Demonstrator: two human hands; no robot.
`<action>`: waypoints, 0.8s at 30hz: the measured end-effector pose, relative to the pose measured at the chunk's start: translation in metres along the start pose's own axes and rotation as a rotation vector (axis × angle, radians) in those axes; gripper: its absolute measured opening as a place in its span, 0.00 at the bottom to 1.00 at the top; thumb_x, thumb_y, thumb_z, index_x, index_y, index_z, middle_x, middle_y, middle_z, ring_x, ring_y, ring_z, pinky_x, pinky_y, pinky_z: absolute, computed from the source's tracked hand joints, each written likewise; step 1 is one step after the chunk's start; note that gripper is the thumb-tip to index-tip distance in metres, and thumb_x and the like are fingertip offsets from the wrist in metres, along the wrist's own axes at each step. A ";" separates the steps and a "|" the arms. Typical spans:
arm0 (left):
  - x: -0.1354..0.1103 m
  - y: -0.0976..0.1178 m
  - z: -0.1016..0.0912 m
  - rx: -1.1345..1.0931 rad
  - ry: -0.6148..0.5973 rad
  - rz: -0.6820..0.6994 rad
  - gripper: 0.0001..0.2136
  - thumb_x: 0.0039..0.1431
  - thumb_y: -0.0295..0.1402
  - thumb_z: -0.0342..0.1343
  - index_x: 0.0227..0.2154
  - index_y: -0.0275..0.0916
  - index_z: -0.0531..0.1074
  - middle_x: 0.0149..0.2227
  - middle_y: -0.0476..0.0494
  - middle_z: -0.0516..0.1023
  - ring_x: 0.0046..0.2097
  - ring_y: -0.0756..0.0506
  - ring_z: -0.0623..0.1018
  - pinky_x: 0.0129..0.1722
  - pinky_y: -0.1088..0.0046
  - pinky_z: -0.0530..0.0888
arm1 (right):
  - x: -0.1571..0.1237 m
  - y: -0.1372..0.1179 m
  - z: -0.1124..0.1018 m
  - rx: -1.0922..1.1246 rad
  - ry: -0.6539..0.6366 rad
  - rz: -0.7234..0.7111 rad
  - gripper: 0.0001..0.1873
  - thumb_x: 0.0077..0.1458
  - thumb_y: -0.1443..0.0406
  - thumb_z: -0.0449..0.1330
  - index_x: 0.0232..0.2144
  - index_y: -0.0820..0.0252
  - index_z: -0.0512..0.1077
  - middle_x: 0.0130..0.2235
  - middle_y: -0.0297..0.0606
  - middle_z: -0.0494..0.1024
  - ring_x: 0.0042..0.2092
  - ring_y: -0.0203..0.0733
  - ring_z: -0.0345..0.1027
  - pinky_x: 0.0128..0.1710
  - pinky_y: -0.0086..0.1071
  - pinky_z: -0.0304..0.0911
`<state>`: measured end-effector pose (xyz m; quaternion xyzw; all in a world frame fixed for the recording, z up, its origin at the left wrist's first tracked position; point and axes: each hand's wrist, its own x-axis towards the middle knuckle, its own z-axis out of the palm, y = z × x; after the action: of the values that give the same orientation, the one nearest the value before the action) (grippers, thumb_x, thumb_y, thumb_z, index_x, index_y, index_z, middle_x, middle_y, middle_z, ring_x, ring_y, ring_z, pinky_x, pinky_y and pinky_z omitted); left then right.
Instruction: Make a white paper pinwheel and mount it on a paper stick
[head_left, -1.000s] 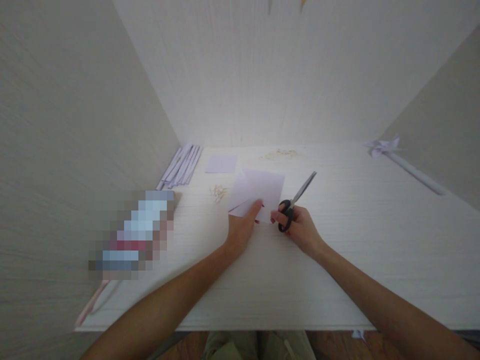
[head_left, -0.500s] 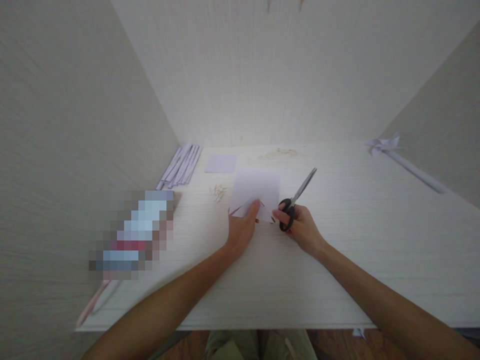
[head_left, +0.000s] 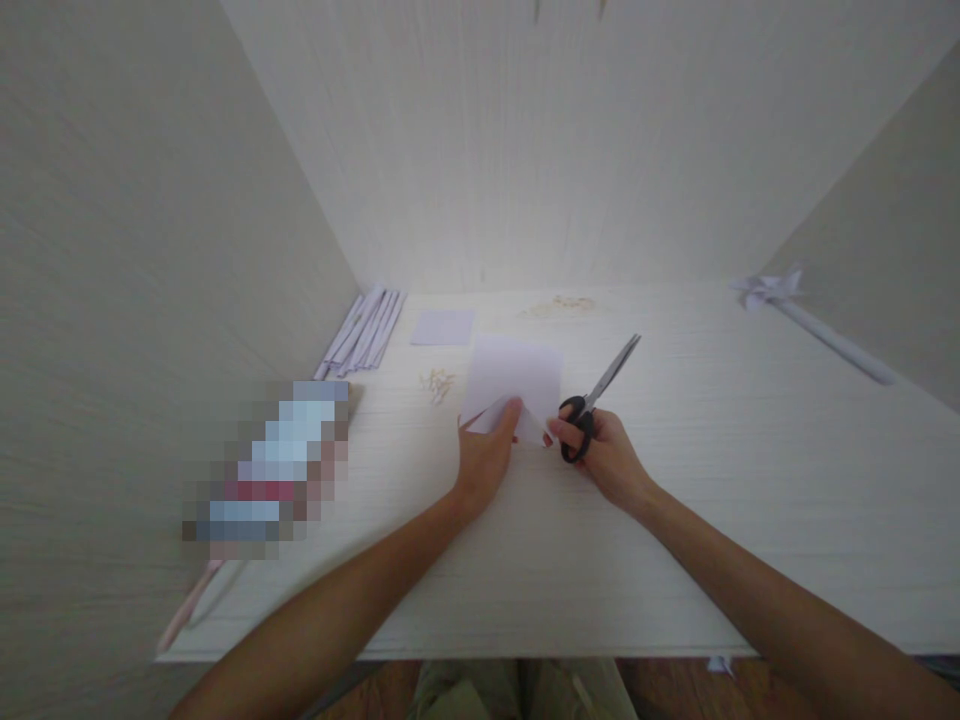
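A pale lilac paper square (head_left: 516, 372) lies on the white table (head_left: 675, 520) in front of me. My left hand (head_left: 484, 455) pinches its near edge, with a corner folded up under the fingers. My right hand (head_left: 604, 455) is closed round the black handles of a pair of scissors (head_left: 600, 392). The blades point away to the upper right and are together, just to the right of the paper.
Folded lilac paper strips (head_left: 364, 330) lie at the back left, with a smaller lilac square (head_left: 442, 326) beside them. Small pale bits (head_left: 437, 383) lie left of the paper. A paper pinwheel on a stick (head_left: 802, 310) rests at the far right. Walls close in on three sides.
The paper has turned slightly and now lies squarer. The scissors have shifted a little to the right. Both hands stay in nearly the same place.
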<state>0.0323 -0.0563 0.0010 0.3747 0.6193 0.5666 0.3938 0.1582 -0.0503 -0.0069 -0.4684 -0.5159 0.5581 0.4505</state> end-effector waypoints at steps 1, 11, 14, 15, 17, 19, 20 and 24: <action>0.000 0.000 0.000 -0.010 -0.017 0.006 0.11 0.43 0.40 0.55 0.17 0.37 0.69 0.18 0.50 0.71 0.22 0.51 0.70 0.23 0.76 0.66 | 0.000 0.000 0.000 -0.007 0.000 -0.004 0.14 0.40 0.57 0.59 0.23 0.61 0.62 0.14 0.24 0.59 0.15 0.26 0.47 0.13 0.23 0.42; -0.002 -0.005 0.001 0.051 -0.197 0.041 0.12 0.44 0.40 0.55 0.14 0.38 0.65 0.15 0.52 0.66 0.20 0.53 0.67 0.24 0.77 0.66 | 0.001 0.001 -0.001 -0.022 -0.041 -0.020 0.14 0.41 0.56 0.59 0.23 0.60 0.62 0.14 0.23 0.57 0.14 0.26 0.47 0.13 0.24 0.42; -0.002 -0.002 0.002 0.058 -0.251 0.047 0.10 0.44 0.37 0.54 0.14 0.38 0.65 0.18 0.52 0.68 0.21 0.53 0.67 0.24 0.78 0.66 | 0.002 0.002 -0.002 -0.050 -0.061 -0.037 0.13 0.43 0.57 0.58 0.23 0.60 0.61 0.14 0.24 0.58 0.15 0.27 0.49 0.13 0.24 0.43; -0.003 -0.002 0.002 0.058 -0.261 0.043 0.10 0.44 0.37 0.54 0.14 0.38 0.65 0.18 0.52 0.69 0.21 0.53 0.67 0.23 0.78 0.65 | 0.002 0.003 -0.002 -0.056 -0.063 -0.040 0.13 0.43 0.57 0.58 0.23 0.60 0.61 0.14 0.24 0.58 0.15 0.27 0.49 0.13 0.24 0.43; -0.002 -0.001 0.002 0.062 -0.273 0.023 0.10 0.44 0.37 0.53 0.14 0.38 0.65 0.18 0.52 0.68 0.20 0.53 0.67 0.23 0.77 0.65 | 0.003 0.005 -0.003 -0.057 -0.064 -0.041 0.13 0.44 0.57 0.58 0.23 0.60 0.61 0.14 0.24 0.58 0.15 0.27 0.49 0.13 0.24 0.43; -0.002 -0.002 0.001 0.075 -0.304 0.008 0.12 0.46 0.38 0.52 0.13 0.38 0.64 0.15 0.53 0.66 0.20 0.53 0.66 0.23 0.77 0.65 | 0.003 0.006 -0.004 -0.048 -0.065 -0.039 0.13 0.44 0.58 0.58 0.23 0.60 0.61 0.14 0.24 0.57 0.15 0.27 0.48 0.13 0.23 0.43; -0.001 -0.003 0.001 0.086 -0.323 0.006 0.13 0.46 0.38 0.51 0.12 0.38 0.63 0.14 0.53 0.65 0.19 0.53 0.66 0.24 0.77 0.65 | 0.003 0.006 -0.004 -0.047 -0.064 -0.036 0.13 0.44 0.57 0.58 0.23 0.60 0.61 0.14 0.24 0.57 0.15 0.27 0.48 0.13 0.23 0.44; 0.000 -0.005 0.000 0.126 -0.359 0.024 0.14 0.47 0.37 0.50 0.11 0.38 0.62 0.14 0.53 0.63 0.19 0.53 0.66 0.26 0.76 0.65 | 0.003 0.005 -0.003 -0.053 -0.062 -0.028 0.13 0.45 0.57 0.57 0.23 0.60 0.61 0.14 0.24 0.57 0.15 0.27 0.48 0.13 0.24 0.43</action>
<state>0.0322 -0.0565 -0.0038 0.5009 0.5689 0.4554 0.4670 0.1611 -0.0476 -0.0117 -0.4552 -0.5508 0.5522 0.4295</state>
